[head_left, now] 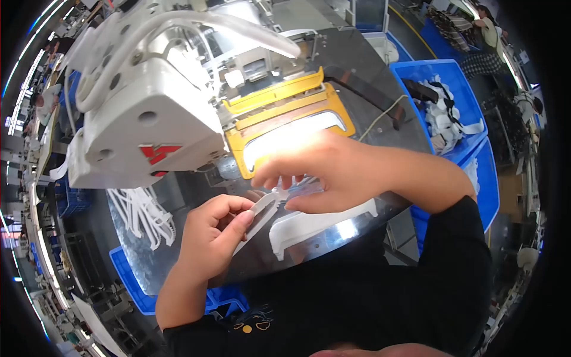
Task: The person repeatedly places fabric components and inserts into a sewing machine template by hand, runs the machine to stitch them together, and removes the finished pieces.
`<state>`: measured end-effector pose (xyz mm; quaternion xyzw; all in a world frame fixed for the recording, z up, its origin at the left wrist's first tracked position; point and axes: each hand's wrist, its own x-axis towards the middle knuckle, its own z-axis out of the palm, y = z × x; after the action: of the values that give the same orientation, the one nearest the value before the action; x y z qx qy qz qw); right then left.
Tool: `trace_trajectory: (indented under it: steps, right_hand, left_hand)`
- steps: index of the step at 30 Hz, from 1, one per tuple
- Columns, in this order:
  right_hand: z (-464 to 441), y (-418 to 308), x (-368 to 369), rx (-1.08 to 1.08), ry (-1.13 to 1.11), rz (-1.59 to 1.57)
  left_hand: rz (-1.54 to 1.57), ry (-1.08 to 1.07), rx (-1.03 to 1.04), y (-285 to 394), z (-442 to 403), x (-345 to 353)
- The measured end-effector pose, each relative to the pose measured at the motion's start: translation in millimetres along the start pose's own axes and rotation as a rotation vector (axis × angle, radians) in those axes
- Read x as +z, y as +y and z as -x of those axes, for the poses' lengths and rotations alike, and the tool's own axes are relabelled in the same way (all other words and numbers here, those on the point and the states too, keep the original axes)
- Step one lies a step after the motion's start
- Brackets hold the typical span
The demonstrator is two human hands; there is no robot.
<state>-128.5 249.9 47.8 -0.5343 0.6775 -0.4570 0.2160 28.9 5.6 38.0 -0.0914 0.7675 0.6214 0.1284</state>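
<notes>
A narrow white strip (pixel 262 205) is pinched between the thumb and fingers of my left hand (pixel 215 235), above the metal tabletop. My right hand (pixel 330 172) is curled over the strip's upper end. Something pale and bluish (pixel 304 188) shows under its fingers, too unclear to name. Just below my right hand lies a flat white piece (pixel 324 227) with hooked ends. A yellow clamp frame (pixel 342 107) on the machine bed holds a similar white shape (pixel 291 134), partly hidden behind my right hand.
A large white sewing machine head (pixel 148 113) stands at the left. Several white strips (pixel 143 214) hang over the tabletop's left side. Blue bins (pixel 470 89) with white and black material stand at the right, and another blue bin (pixel 128 279) sits lower left. A person (pixel 488 35) is at the far right.
</notes>
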Motion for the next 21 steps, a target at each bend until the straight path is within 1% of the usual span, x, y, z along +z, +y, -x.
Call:
trace_trajectory:
  steps: [3,4,8,11,12,13,15,16,19,21]
  right_hand:
    - [10.2,18.1,-1.9,0.000,-0.076,0.108]
    - [12.4,21.2,-2.1,0.055,-0.050,0.088]
    - [21.8,36.9,-6.5,0.305,0.078,-0.061]
    - [21.0,47.0,-26.2,0.519,0.194,-0.173]
    - [20.9,51.8,-32.1,0.575,0.239,-0.165]
    - [21.5,56.3,-38.3,0.634,0.285,-0.153]
    - [24.4,70.4,-46.1,0.637,0.307,-0.069]
    - [25.6,75.5,-48.9,0.637,0.317,-0.026]
    - [27.3,79.9,-55.0,0.677,0.296,0.023]
    - [27.2,79.0,-57.6,0.697,0.291,0.035]
  left_hand:
    - [0.087,-0.111,-0.060,-5.1,-15.5,8.1]
    - [0.108,-0.147,-0.083,-7.1,-19.7,8.9]
    - [0.078,-0.044,0.103,-28.8,-30.8,-4.7]
    - [0.113,0.118,0.145,-43.4,-28.1,-20.4]
    - [0.097,0.172,0.152,-42.3,-27.8,-17.4]
    - [-0.047,0.218,0.199,-45.5,-29.1,-17.4]
    - [-0.327,0.304,0.296,-54.7,-33.4,-16.0]
    - [-0.410,0.338,0.300,-49.8,-34.4,-10.7]
    - [-0.725,0.326,0.462,-53.5,-36.7,-4.2]
    - [-0.774,0.300,0.493,-50.0,-42.1,3.9]
